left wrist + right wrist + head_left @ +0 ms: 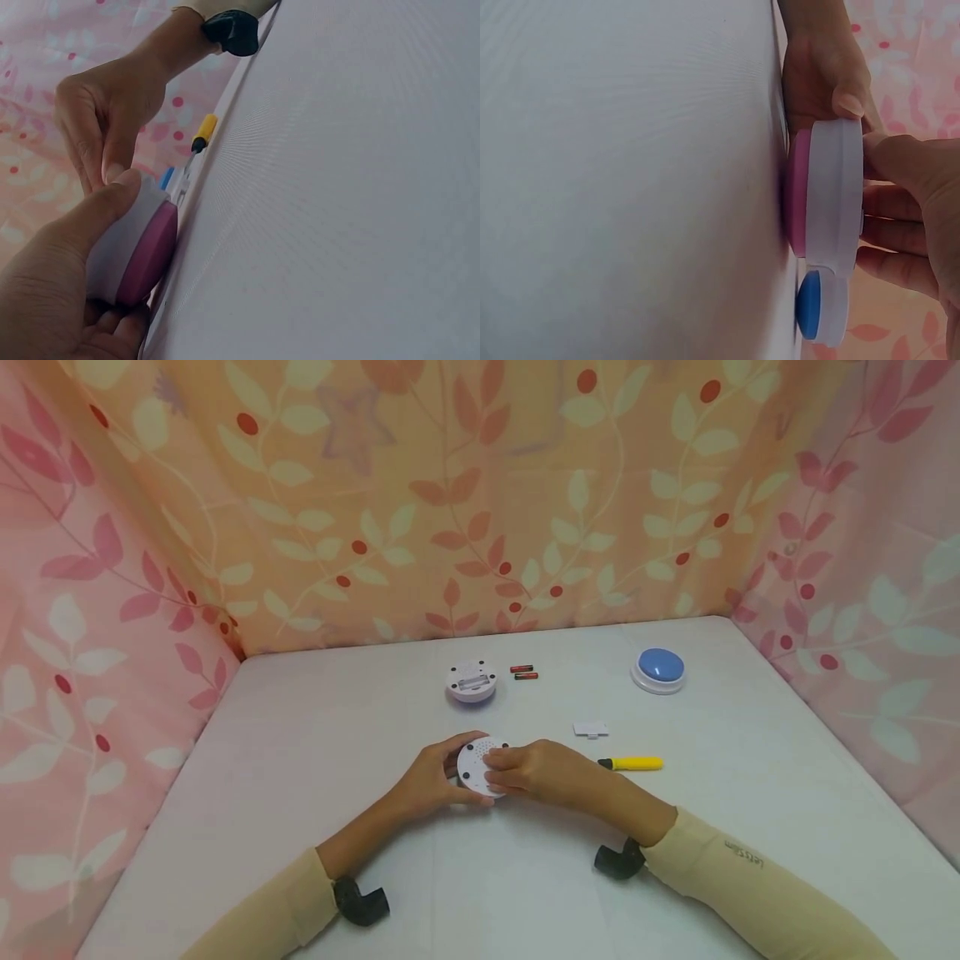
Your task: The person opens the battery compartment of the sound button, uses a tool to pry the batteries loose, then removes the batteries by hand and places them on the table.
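Note:
A round push button (473, 768) with a white base and pink dome (799, 195) is held upside down, close over the table. My left hand (441, 774) grips it by the rim, with the thumb on the near side and fingers round the far side. The white underside carries dark feet and a patch of small holes. My right hand (543, 770) touches this underside with thumb and extended fingertips, covering its right part. In the right wrist view, the right fingers (892, 232) lie against the base from behind. What sits under these fingertips is hidden.
Beyond the hands lies another white button unit (471, 682), upside down with its battery compartment uncovered. Two red-and-black batteries (525, 676) lie beside it. Further right are a white battery cover (591, 729), a yellow-handled screwdriver (636, 764) and a blue-domed button (660, 667). Patterned curtains surround the table.

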Motion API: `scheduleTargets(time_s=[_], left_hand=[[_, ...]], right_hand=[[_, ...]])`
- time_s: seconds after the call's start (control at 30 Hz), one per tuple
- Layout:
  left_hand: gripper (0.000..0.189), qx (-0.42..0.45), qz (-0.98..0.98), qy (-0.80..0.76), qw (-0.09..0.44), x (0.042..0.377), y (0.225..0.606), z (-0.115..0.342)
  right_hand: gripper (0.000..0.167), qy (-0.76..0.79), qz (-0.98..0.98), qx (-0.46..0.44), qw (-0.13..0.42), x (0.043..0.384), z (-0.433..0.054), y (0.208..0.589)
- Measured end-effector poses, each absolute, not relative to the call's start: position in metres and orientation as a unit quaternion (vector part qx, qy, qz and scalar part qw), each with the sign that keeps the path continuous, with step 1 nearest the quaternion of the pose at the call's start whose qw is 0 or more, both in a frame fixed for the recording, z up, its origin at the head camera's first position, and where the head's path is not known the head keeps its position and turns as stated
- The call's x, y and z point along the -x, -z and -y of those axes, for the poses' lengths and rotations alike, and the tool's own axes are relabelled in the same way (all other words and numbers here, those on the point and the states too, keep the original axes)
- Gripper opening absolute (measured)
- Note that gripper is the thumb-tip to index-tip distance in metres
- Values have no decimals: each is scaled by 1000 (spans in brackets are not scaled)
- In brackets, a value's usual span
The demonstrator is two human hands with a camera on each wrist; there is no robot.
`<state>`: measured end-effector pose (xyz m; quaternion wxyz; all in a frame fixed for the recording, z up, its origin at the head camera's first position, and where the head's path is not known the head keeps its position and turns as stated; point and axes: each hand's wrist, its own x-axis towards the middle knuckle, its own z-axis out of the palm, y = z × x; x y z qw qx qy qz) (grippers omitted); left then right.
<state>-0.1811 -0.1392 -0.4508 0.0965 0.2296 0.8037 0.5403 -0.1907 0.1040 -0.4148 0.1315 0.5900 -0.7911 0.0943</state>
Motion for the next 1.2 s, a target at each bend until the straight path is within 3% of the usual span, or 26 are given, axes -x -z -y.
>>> scheduleTargets(time_s=[0.13, 0.53, 0.83, 1.2], left_hand=[[90, -223, -796, -551, 113, 173, 431, 136], [88, -233, -785, -563, 112, 176, 435, 138], [91, -227, -790, -557, 116, 189, 462, 140], [90, -233, -776, -575, 112, 193, 470, 143]], right_hand=[[37, -91, 789, -594, 127, 191, -104, 414], [34, -50, 782, -605, 143, 187, -102, 408], [24, -31, 775, -607, 174, 185, -99, 412], [26, -78, 788, -596, 134, 185, -100, 409]])
